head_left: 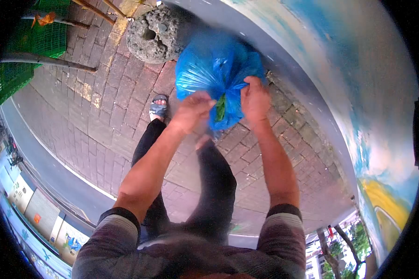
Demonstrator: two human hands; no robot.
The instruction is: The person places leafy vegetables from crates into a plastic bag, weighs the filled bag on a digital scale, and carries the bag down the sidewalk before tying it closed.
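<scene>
A full blue plastic bag rests on the brick paving in front of me, its upper part gathered into folds between my hands. Green leaves show at the gathered opening. My left hand is closed at the near left side of the bag, fingertips pinched on its edge by the leaves. On the right, my right hand has its fingers curled round another part of the blue plastic. Part of the bag's near side is hidden behind my hands.
A rough grey stone with a hole stands beside the bag. A painted wall curves along the right. Green plastic crates and metal poles are at upper left. My sandalled foot is on the brick paving.
</scene>
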